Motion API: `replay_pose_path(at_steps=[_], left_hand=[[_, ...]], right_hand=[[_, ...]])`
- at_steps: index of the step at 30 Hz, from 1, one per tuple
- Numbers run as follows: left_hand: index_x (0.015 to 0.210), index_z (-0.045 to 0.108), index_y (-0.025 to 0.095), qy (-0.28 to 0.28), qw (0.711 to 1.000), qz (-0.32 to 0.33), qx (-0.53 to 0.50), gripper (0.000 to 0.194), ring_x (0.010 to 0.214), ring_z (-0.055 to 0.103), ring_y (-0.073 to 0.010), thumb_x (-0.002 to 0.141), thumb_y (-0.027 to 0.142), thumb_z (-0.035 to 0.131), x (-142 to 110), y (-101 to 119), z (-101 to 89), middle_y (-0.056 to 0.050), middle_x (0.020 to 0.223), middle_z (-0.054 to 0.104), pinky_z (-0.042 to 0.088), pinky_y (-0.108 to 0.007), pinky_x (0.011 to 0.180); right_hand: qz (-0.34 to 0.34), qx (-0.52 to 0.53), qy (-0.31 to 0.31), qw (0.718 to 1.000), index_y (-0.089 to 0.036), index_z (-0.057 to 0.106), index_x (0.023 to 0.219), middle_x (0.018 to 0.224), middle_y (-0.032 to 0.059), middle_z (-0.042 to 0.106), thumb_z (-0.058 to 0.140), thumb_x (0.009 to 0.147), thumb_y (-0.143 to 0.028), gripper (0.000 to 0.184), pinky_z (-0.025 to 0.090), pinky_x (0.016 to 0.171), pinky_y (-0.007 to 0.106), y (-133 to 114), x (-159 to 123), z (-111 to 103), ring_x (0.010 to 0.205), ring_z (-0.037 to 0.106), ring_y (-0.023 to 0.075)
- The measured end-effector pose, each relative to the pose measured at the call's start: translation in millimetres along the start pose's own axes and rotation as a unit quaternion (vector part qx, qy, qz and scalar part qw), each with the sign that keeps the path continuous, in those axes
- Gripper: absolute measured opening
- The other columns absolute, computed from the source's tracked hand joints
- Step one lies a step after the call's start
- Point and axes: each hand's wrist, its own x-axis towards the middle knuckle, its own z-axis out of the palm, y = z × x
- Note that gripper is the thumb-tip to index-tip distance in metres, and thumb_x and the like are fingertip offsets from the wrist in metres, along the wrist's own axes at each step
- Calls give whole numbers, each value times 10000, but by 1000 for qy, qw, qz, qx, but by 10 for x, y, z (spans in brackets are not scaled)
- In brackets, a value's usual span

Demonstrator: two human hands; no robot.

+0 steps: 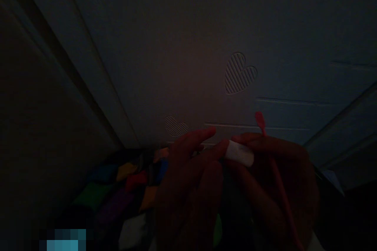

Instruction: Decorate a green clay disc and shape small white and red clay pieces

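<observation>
A small white piece [240,153], soft-looking and possibly modelling clay, is pinched between the thumb and fingertips of my right hand [282,176]. That same hand also keeps a thin pink plastic modelling tool [278,180] slanting across it, with the flat tip above the fingers. My left hand [191,180] comes in from the left with its fingers stretched and apart. One of its fingertips touches the left end of the white piece. The light is very dim, so fine detail is lost.
Several coloured packets lie at the lower left, among them a green packet [92,195], a red packet [136,180] and a white packet [133,230]. Beyond the hands is a pale panel [176,55] with a striped heart relief [239,73] and raised lines. Something green [217,229] shows below my hands.
</observation>
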Motion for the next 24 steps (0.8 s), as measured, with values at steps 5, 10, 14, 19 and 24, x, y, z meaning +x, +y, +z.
replay_pose_path(at_steps=[5,10,14,19,24], left_hand=[[1024,688,411,83,997,-4,1,245,1071,564,-119,864,264,574,-2,60,63,84,1171,616,483,-182,902],[879,732,417,76,991,-82,-68,153,971,596,-136,838,345,604,33,126,75,71,1060,653,484,-225,880],[857,739,372,98,990,-82,-65,126,959,596,-142,821,354,620,40,161,78,56,1053,653,491,-226,884],[874,728,390,92,990,-80,-67,142,936,601,-114,803,301,644,50,152,67,65,1021,659,506,-184,844],[818,735,355,88,988,-113,-52,100,860,629,-100,775,291,671,88,172,89,65,936,691,513,-152,779]], right_hand=[[-12,3,-5,1000,-319,593,1070,1044,-67,675,709,716,-45,463,532,846,175,28,-12,9,964,649,97],[-23,-16,-1,1000,-316,589,1076,1032,-71,679,720,707,-40,479,524,834,142,32,-9,12,951,651,79],[-32,-18,-12,999,-311,593,1071,1018,-73,684,723,716,-64,452,527,833,131,19,13,13,936,657,71],[-34,-23,-9,999,-314,597,1051,1001,-57,690,719,710,-52,447,551,799,164,14,22,15,910,669,91],[-22,-3,-17,1000,-323,586,1061,1011,-34,688,696,721,-41,455,568,772,221,21,23,15,903,676,123]])
